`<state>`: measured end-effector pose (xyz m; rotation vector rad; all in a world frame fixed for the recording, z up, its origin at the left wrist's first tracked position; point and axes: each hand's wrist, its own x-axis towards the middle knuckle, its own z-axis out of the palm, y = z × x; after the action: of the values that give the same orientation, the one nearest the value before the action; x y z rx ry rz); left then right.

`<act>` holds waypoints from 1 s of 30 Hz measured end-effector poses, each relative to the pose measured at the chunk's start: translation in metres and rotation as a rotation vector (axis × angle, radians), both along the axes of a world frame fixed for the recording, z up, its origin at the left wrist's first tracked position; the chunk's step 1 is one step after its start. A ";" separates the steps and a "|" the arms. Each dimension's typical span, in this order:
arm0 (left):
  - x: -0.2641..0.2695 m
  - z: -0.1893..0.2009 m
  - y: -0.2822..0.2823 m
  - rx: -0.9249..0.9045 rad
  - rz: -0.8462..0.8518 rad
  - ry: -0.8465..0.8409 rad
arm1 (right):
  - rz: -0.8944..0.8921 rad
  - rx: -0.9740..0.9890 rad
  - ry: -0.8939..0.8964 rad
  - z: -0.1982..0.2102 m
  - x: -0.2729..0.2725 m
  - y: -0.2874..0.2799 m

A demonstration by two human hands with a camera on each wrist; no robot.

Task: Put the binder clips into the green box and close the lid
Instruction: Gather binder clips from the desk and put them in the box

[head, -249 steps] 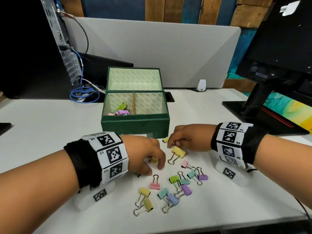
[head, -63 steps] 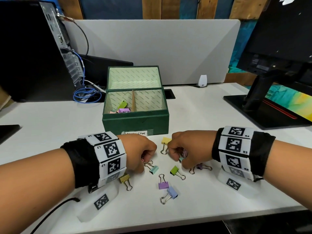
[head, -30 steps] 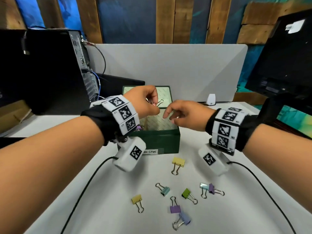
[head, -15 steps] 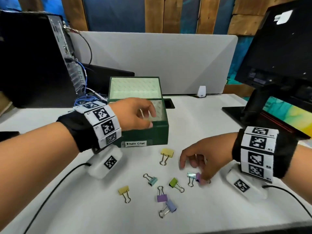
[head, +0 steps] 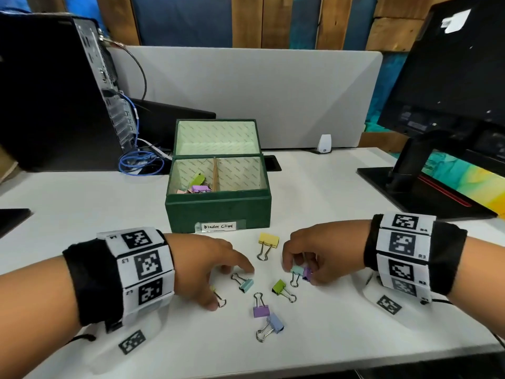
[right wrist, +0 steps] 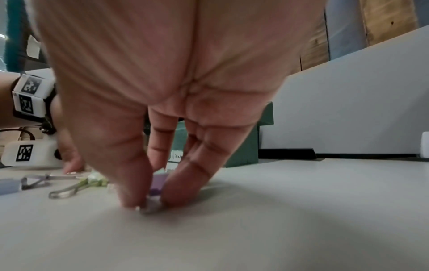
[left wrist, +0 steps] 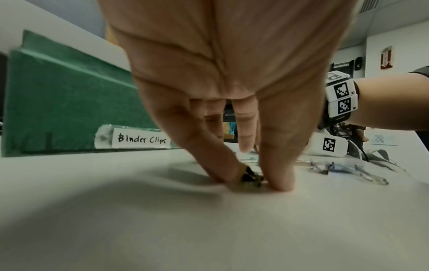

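The green box (head: 218, 212), labelled "Binder Clips", stands with its lid (head: 216, 136) upright; several clips (head: 198, 186) lie in its left compartment. My left hand (head: 218, 294) is down on the table, thumb and finger pinching a small yellow clip (left wrist: 249, 176). My right hand (head: 300, 273) pinches a teal clip (head: 296, 270) and a purple clip (right wrist: 157, 183) together. Loose between the hands lie a large yellow clip (head: 269, 239), a light blue one (head: 246, 285), a green one (head: 279, 286), a purple one (head: 261, 311) and a blue one (head: 276, 323).
A monitor on its stand (head: 426, 165) occupies the right rear of the white desk (head: 82, 203). A computer tower (head: 54, 99) with blue cables (head: 139, 162) sits rear left. A grey divider panel (head: 259, 91) runs behind the box.
My left hand came off the box and dropped to the table onto the small yellow clip. My right hand has closed its fingers round the teal and purple clips.
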<state>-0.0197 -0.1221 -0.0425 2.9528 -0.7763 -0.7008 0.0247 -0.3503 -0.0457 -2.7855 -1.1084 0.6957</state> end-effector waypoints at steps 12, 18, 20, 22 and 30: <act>0.007 -0.007 -0.013 -0.014 -0.078 -0.107 | -0.029 0.054 -0.019 -0.008 0.010 0.006; 0.010 -0.010 -0.012 -0.056 -0.113 -0.109 | -0.015 0.090 -0.055 -0.009 0.013 0.004; 0.011 -0.011 -0.012 -0.064 -0.118 -0.118 | 0.006 0.108 -0.095 -0.005 0.013 0.006; 0.011 -0.012 -0.011 -0.088 -0.119 -0.125 | 0.027 0.163 -0.179 0.006 0.016 0.010; 0.010 -0.013 -0.009 -0.108 -0.105 -0.126 | -0.113 0.711 -0.517 0.067 0.064 0.060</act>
<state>-0.0097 -0.1315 -0.0557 2.8979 -0.9517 -0.4641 0.0887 -0.2907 0.0210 -2.3875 -0.9779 -0.3999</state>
